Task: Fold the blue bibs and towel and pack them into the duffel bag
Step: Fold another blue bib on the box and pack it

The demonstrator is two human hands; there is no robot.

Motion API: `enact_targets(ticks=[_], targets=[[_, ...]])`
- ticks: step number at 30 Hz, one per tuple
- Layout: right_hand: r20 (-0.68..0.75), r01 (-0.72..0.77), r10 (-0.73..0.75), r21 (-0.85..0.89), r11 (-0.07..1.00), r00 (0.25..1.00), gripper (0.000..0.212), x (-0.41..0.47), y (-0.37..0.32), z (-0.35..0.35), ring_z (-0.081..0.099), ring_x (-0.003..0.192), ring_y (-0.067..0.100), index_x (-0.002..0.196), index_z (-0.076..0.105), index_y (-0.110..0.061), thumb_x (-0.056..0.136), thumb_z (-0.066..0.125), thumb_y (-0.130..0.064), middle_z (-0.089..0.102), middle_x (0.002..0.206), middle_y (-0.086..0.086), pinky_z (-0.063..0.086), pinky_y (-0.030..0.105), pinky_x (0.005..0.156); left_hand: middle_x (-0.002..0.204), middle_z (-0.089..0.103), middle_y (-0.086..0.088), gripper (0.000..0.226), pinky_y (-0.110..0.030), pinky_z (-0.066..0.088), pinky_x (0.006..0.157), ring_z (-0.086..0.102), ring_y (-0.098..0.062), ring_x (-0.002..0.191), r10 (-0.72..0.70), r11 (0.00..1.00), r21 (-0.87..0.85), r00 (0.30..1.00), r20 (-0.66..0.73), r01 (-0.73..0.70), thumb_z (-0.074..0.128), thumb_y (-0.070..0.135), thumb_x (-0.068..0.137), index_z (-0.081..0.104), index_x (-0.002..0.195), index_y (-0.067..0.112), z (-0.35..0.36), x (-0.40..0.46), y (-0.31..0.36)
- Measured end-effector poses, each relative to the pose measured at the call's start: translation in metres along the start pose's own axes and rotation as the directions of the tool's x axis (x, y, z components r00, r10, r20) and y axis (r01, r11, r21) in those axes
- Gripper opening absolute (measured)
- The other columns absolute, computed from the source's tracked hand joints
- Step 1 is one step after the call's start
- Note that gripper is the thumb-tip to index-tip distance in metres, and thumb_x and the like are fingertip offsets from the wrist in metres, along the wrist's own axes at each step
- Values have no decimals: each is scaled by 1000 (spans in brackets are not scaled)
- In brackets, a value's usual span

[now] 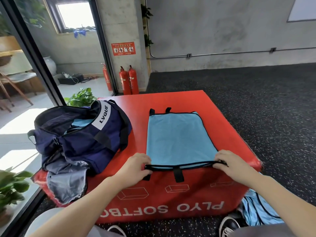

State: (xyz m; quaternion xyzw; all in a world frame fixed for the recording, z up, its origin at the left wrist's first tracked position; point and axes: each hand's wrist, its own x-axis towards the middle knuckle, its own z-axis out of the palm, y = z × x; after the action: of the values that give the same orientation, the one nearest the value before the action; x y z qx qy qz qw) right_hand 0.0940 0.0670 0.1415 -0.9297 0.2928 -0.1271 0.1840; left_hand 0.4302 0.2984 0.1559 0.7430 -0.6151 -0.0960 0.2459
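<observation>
Blue bib [177, 137] lies flat on the red foam box [227, 127], black trim all round, two black straps at the far edge and black tabs hanging over the near edge. Left hand [136, 165] pinches the near left corner of the bib at its black edging, fingers curled; right hand [230, 162] pinches the near right corner the same way, the edging stretched taut between the two. Navy duffel bag [82, 135] sits on the box just left of the bib, mouth open, light blue fabric visible inside. More blue cloth [258, 211] lies on the floor at the box's near right corner; whether it is bib or towel cannot be told. Two red fire extinguishers [129, 80] stand by the wall behind.
</observation>
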Motion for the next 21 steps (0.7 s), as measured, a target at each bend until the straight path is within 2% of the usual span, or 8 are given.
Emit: enact_targets(ticks=[2, 4, 6, 9, 11, 14, 17, 21], targets=[[-39, -64, 68, 90, 994, 997, 13, -1, -5, -7, 59, 89, 0, 87, 61, -38, 94, 68, -30, 65, 90, -19, 47, 30, 84, 111, 65, 24, 15, -16, 41, 97, 58, 5, 106, -101, 987, -128, 994, -45, 94, 81, 26, 81, 71, 93, 26, -7, -1, 6], [-35, -120, 128, 163, 979, 991, 12, -2, -11, -16, 61, 77, 0, 86, 63, -33, 96, 66, -28, 68, 79, -17, 45, 26, 76, 96, 74, 16, 12, -24, 52, 91, 68, -4, 96, -172, 944, -291, 985, -30, 156, 80, 22, 83, 72, 92, 24, -12, 0, 12], [-39, -127, 139, 221, 967, 990, 13, -2, -17, -23, 63, 78, -4, 87, 66, -30, 96, 66, -21, 70, 79, -20, 42, 19, 73, 86, 77, 6, 9, -33, 58, 85, 73, -15, 87, -197, 904, -390, 980, -20, 173, 79, 17, 84, 72, 89, 21, -17, -1, 18], [-61, -126, 150, 293, 948, 987, 13, -1, -22, -32, 66, 88, -4, 88, 69, -27, 96, 67, -17, 73, 85, -18, 44, 17, 80, 85, 77, 1, 10, -34, 59, 84, 74, -18, 86, -229, 865, -464, 973, -31, 189, 78, 11, 84, 73, 88, 18, -21, -3, 22], [-98, -116, 156, 331, 937, 983, 12, 1, -26, -39, 66, 88, -3, 88, 71, -26, 95, 67, -17, 73, 85, -18, 45, 16, 83, 85, 77, -3, 13, -34, 57, 84, 74, -21, 87, -246, 837, -514, 968, -48, 187, 78, 6, 82, 74, 89, 17, -22, -2, 25], [-168, -87, 167, 400, 912, 972, 11, 8, -33, -50, 64, 77, -6, 88, 74, -18, 94, 68, -12, 73, 80, -15, 43, 9, 74, 82, 75, -8, 16, -33, 56, 79, 72, -18, 80, -234, 811, -568, 968, -91, 143, 79, 2, 81, 74, 88, 16, -29, 4, 29], [-204, -67, 183, 473, 879, 962, 10, 18, -35, -59, 62, 72, -9, 88, 75, -17, 94, 68, -13, 74, 79, -15, 43, 6, 71, 80, 76, -4, 16, -23, 54, 72, 69, -10, 74, -228, 778, -619, 966, -119, 107, 80, 2, 81, 75, 86, 17, -40, 9, 33], [-224, -66, 218, 538, 841, 950, 10, 35, -30, -64, 61, 71, -7, 88, 76, -18, 93, 69, -14, 74, 80, -12, 43, 6, 70, 83, 78, -4, 13, -24, 56, 76, 70, -10, 76, -252, 749, -655, 957, -141, 101, 81, 6, 81, 77, 87, 16, -46, 24, 31]])
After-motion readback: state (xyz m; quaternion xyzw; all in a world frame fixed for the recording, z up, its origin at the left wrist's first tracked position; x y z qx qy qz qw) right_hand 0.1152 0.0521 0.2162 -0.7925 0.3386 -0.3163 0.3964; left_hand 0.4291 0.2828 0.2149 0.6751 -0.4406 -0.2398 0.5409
